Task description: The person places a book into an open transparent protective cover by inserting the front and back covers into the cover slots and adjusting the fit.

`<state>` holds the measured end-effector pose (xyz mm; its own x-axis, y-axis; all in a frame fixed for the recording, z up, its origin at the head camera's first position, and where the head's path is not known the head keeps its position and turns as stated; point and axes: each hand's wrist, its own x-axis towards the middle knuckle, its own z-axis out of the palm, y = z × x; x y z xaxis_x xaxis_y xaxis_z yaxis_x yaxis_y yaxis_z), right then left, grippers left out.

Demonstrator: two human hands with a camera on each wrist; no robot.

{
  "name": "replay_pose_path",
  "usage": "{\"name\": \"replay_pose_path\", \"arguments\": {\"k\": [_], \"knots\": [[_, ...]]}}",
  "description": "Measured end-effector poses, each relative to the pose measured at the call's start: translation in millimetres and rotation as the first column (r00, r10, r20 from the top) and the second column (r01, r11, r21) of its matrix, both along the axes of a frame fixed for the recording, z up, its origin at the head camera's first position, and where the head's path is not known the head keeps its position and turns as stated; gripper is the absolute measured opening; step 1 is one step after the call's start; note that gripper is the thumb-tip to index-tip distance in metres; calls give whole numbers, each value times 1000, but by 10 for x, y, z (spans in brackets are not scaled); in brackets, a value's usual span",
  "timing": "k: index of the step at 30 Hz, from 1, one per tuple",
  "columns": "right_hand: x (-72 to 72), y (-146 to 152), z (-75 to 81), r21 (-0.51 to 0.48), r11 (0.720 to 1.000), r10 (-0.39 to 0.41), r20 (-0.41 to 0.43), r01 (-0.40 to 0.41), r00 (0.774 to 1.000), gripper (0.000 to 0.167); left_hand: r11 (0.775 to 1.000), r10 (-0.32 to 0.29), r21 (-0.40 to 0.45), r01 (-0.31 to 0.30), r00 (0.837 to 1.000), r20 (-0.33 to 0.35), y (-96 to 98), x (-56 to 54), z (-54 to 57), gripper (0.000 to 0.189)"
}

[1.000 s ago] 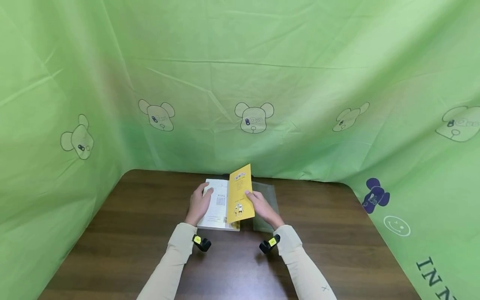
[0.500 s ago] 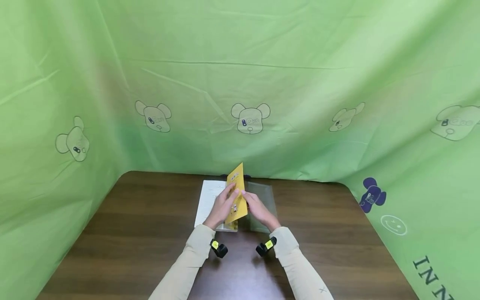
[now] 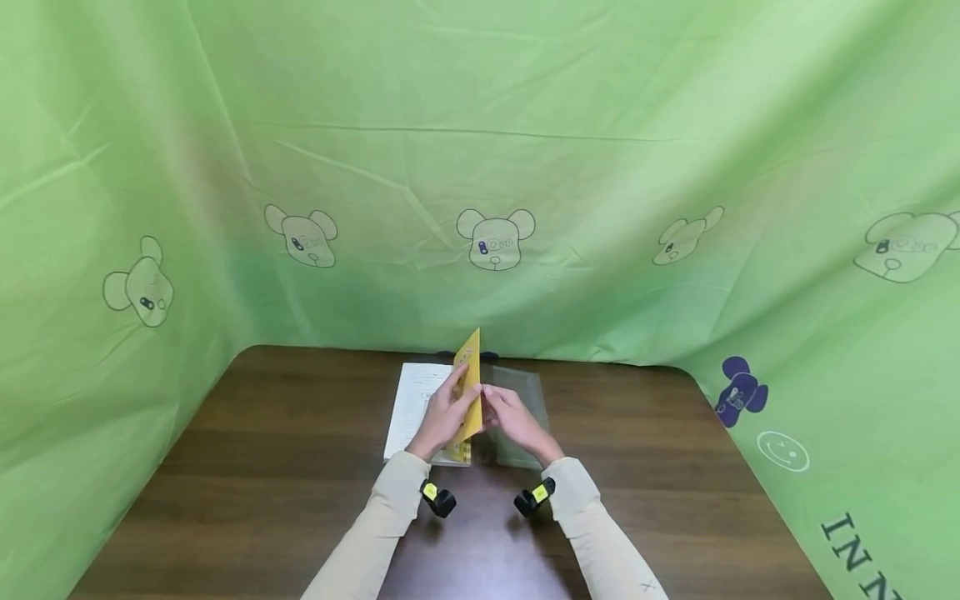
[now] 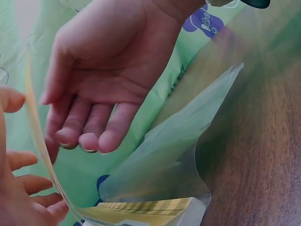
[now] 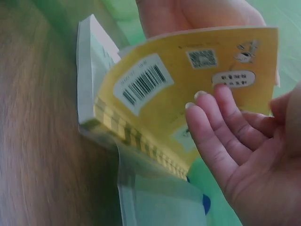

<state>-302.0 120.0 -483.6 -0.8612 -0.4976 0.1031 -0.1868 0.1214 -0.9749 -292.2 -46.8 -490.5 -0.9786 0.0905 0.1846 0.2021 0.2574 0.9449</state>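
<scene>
A book (image 3: 408, 412) lies on the table with a white page facing up and its yellow cover (image 3: 471, 383) raised nearly upright. My left hand (image 3: 441, 419) rests against the cover's inner side, fingers fairly straight. On the outer side is my right hand (image 3: 517, 417), its thumb and fingertips right at the cover's free edge. The right wrist view shows a barcode (image 5: 143, 84) and a QR code (image 5: 202, 59) on the cover's outside, with my right fingers (image 5: 211, 127) spread loosely before it. A clear plastic sheet (image 4: 174, 150) extends from under the book on the right.
The brown wooden table (image 3: 300, 467) spreads out around the book. Green cloth (image 3: 390, 167) with printed bear heads hangs behind and along both sides. A dark object (image 3: 489, 356) shows at the table's back edge, partly behind the cover.
My left hand has moved right from the white page to the cover's inner side. The cover has turned more upright, and my right hand has gone from pinching it to its outer side.
</scene>
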Motion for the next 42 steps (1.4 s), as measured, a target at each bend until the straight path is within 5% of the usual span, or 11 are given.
{"name": "replay_pose_path", "arguments": {"k": [7,10,14,17,21,29,34,42], "knots": [[-19,260,-50,239,969,-11,-223,66,975,35,986,-37,-166,24,996,-77,25,32,15,64],[-17,407,-88,403,903,-14,-323,151,946,40,967,-67,-251,39,992,-103,51,50,52,64],[13,558,-119,571,811,41,-268,125,963,66,929,-107,-364,69,991,-85,84,64,76,64],[50,628,-137,656,752,73,-189,70,979,85,864,-156,-494,94,984,-86,111,74,64,64],[86,668,-150,694,719,73,-141,45,987,91,761,-233,-640,105,965,-119,151,92,28,63],[84,726,-143,703,709,48,-125,54,991,91,601,-277,-795,83,955,-109,186,63,-87,59],[68,761,-151,709,704,55,-127,52,990,91,527,-292,-846,80,952,-92,151,50,-60,56],[75,753,-164,686,727,74,-130,35,989,90,391,-242,-918,60,969,-40,163,59,-71,50]]}}
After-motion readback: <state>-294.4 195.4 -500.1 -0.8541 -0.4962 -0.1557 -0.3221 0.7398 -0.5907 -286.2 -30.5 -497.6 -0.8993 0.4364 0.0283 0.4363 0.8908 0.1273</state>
